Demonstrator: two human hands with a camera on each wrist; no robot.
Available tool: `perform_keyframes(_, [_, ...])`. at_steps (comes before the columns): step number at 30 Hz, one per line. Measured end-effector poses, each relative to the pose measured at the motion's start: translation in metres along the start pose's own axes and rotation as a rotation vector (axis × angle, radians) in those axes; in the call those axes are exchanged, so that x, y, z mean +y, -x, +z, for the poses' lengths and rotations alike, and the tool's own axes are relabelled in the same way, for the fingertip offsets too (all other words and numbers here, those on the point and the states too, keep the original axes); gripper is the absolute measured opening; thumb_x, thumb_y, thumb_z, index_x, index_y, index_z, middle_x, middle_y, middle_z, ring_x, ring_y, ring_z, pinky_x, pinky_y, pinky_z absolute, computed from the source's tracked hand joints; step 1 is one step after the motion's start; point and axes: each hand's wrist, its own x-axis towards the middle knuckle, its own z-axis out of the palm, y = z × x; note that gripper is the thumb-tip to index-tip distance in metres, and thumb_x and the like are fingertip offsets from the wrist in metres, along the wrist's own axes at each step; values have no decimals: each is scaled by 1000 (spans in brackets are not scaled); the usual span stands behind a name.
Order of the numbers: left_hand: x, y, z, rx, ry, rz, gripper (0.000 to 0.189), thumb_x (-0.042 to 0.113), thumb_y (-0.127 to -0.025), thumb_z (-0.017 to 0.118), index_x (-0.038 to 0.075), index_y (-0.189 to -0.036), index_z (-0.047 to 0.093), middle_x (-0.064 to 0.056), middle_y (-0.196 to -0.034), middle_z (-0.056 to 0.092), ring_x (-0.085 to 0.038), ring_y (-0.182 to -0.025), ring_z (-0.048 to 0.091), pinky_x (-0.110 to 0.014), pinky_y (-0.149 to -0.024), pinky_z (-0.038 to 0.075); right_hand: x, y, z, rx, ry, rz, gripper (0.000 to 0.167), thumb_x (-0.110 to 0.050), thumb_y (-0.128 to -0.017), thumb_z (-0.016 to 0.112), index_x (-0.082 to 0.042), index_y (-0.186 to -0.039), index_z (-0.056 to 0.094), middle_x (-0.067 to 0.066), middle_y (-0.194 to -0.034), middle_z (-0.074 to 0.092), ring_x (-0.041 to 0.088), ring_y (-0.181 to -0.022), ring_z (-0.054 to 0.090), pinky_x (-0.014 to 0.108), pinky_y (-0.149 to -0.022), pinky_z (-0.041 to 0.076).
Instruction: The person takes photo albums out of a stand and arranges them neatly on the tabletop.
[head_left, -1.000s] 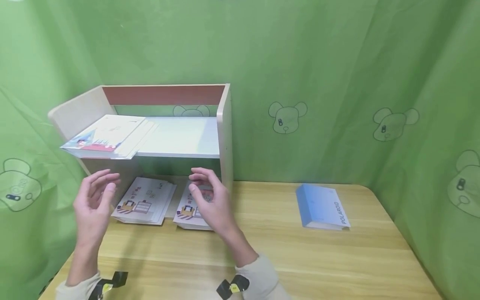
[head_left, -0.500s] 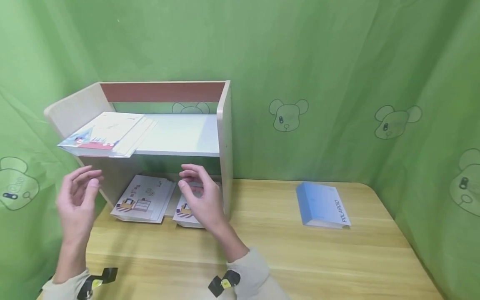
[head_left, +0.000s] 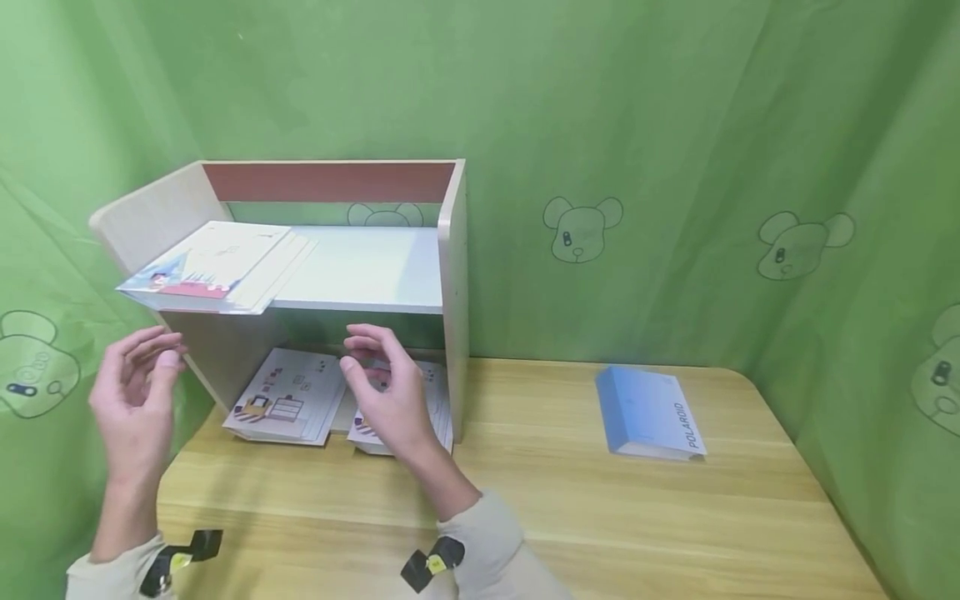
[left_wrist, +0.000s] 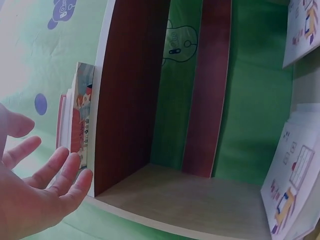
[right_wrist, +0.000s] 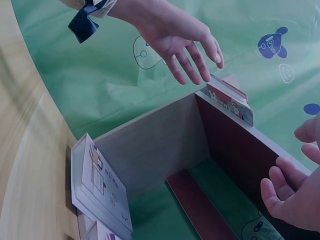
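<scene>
My left hand (head_left: pixel 138 400) hovers before the left side of a small two-tier bookshelf (head_left: pixel 453 250), its fingers loosely bent and holding nothing. To the right, my right hand (head_left: pixel 386 392) hangs in the air with fingers relaxed, also holding nothing. It overlaps a white picture book (head_left: pixel 438 400) on the lower tier and hides part of its cover. Beside that lies a stack of white books (head_left: pixel 285 396) with a yellow vehicle on the cover. Another stack of books (head_left: pixel 225 258) lies at the upper tier's left end, jutting over the front edge.
A blue book (head_left: pixel 648 412) marked POLAROID lies flat on the wooden table (head_left: pixel 570 517), right of the shelf. Green curtains (head_left: pixel 675 125) with bear faces hang behind and on both sides. The shelf's right side panel stands between the lower books and the blue one.
Both hands have drifted left in the head view, the left hand moving away from the lower left stack. More of the right lower book shows now. The books stay put.
</scene>
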Motion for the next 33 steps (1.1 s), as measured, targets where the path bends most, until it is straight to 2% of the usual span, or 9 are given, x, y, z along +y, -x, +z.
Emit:
perform_keyframes(5, [2,-7,-4,17,-45,-16,33,-6,-99,59,-5,-132,60,-16,-121,66,-23,-111,63,-17,-95,53,-2,0,4,6,-21,10,35,-10,-99,66,-16,-133,62,1,-119,69,14,-112,64,33,-94,58])
perform_keyframes(9, [1,-12,-12,34,-57,-85,36,-3,-100,59,-2,-135,59,-11,-123,66,-19,-113,62,-13,-94,52,-5,-1,9,8,-44,26,37,-7,-98,66,-14,-134,62,3,-120,69,15,-112,64,35,-95,57])
perform_keyframes(13, [1,-18,-16,55,-14,-136,37,-1,-100,60,0,-137,57,-10,-124,65,-17,-112,62,-12,-92,53,-6,-3,15,-15,-59,39,37,-7,-98,65,-15,-134,61,1,-119,68,13,-112,63,34,-96,57])
perform_keyframes(20, [-3,-29,-16,65,27,-65,32,2,-102,58,-2,-133,60,-12,-117,67,-18,-103,65,-15,-88,56,-8,-9,24,-53,-78,61,38,-12,-98,66,-23,-134,62,-4,-119,66,12,-111,64,31,-94,58])
perform_keyframes(27, [-4,-35,-18,79,89,-46,32,5,-103,58,-1,-134,59,-16,-121,65,-21,-105,64,-17,-89,57,-9,-12,29,-59,-106,71,42,-12,-98,67,-26,-137,60,0,-121,66,13,-110,64,32,-94,58])
perform_keyframes(33, [-2,-43,-18,85,67,-52,34,5,-103,57,2,-137,57,-14,-123,62,-20,-104,63,-16,-87,57,-9,-17,37,-73,-109,80,43,-13,-98,67,-29,-137,59,-4,-121,65,11,-111,64,28,-93,57])
